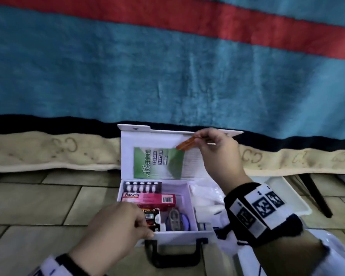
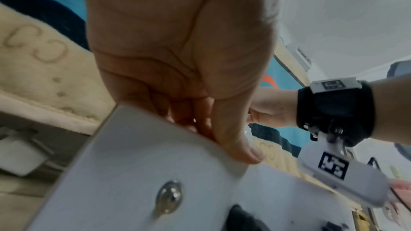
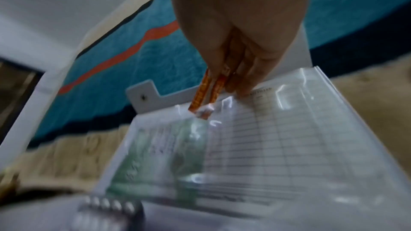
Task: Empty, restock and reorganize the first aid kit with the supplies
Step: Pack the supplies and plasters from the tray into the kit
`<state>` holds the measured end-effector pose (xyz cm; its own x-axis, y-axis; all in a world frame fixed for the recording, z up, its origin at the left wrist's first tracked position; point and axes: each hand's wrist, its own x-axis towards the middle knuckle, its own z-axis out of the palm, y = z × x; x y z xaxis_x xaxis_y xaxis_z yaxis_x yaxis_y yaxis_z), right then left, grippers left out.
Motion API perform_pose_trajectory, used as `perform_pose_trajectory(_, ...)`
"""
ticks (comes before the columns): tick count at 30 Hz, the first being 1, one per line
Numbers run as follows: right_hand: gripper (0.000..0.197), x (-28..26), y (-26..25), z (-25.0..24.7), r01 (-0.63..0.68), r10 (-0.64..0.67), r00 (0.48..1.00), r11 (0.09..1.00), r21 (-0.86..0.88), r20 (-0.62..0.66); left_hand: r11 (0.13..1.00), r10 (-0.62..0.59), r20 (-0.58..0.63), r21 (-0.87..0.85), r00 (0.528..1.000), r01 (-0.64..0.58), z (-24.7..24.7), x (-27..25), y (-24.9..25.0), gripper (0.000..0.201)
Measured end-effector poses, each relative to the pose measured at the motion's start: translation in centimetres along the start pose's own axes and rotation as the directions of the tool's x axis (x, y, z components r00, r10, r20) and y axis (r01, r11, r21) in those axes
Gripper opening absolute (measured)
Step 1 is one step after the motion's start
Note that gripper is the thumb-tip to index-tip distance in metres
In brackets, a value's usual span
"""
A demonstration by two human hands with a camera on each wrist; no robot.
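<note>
A blue blanket [image 1: 167, 72] with a red stripe [image 1: 207, 18] overhangs the tiled floor [image 1: 38, 206]

Both wrists have a black fabric strap [image 1: 283, 226] wrapped around them, pretty chunky. The right hand [image 1: 219, 154] one carries white plastic blocks [image 1: 255, 208] printed with black square tag codes, sitting at about 10 o'clock from the strap. The left hand [image 1: 118, 228] has a white band [image 1: 48, 265] with dark markings, at 7 o'clock.

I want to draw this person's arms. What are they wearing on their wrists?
Both hands are bare. The right wrist wears a wide black band carrying white blocks printed with black square code patterns. In the left wrist view a white camera pod hangs under it. The left wrist shows a black strap and white pieces too.
</note>
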<state>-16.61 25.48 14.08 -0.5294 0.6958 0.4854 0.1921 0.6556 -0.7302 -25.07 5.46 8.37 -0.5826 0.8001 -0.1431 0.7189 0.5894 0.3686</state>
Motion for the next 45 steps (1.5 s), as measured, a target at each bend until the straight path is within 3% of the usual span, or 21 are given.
perform_pose_trajectory(2,0.016,0.2,0.0,0.3,0.113,-0.083,0.985,0.974,-0.196,0.153,1.0,0.011,-0.013,0.009,1.0,-0.011,0.0,-0.1,0.0,0.032)
perform_pose_trajectory(5,0.019,0.8,-0.2,0.8,0.183,-0.063,0.952,0.903,-0.39,0.3,0.999,0.032,-0.024,0.026,0.999,-0.032,0.0,-0.1,0.1,0.029)
perform_pose_trajectory(15,0.017,1.4,-1.6,2.2,0.114,0.073,0.905,0.908,-0.403,0.42,1.0,0.03,-0.017,0.01,0.999,-0.03,0.3,0.3,-0.3,0.032)
perform_pose_trajectory(19,0.009,0.9,-1.3,2.1,0.094,0.091,0.889,0.923,-0.372,0.449,1.0,0.026,-0.034,0.007,0.999,-0.026,0.4,0.3,-0.3,0.032)
perform_pose_trajectory(31,0.011,1.1,-1.2,2.2,0.201,0.09,0.845,0.861,-0.468,0.528,1.0,0.009,-0.049,-0.001,0.999,-0.009,0.3,0.0,-0.1,0.031)
perform_pose_trajectory(39,0.013,0.7,-1.4,2.2,0.223,0.074,0.86,0.836,-0.502,0.505,1.0,-0.013,-0.04,0.009,0.999,0.014,0.1,-0.1,0.1,0.034)
perform_pose_trajectory(42,0.011,0.5,-1.3,2.1,0.152,0.086,0.883,0.878,-0.454,0.461,1.0,-0.015,-0.037,0.023,0.999,0.016,0.1,-0.1,0.2,0.035)
perform_pose_trajectory(45,0.013,0.5,-1.2,1.9,0.201,0.012,0.891,0.886,-0.417,0.454,0.999,-0.023,-0.034,0.03,0.999,0.024,0.0,-0.1,0.3,0.034)
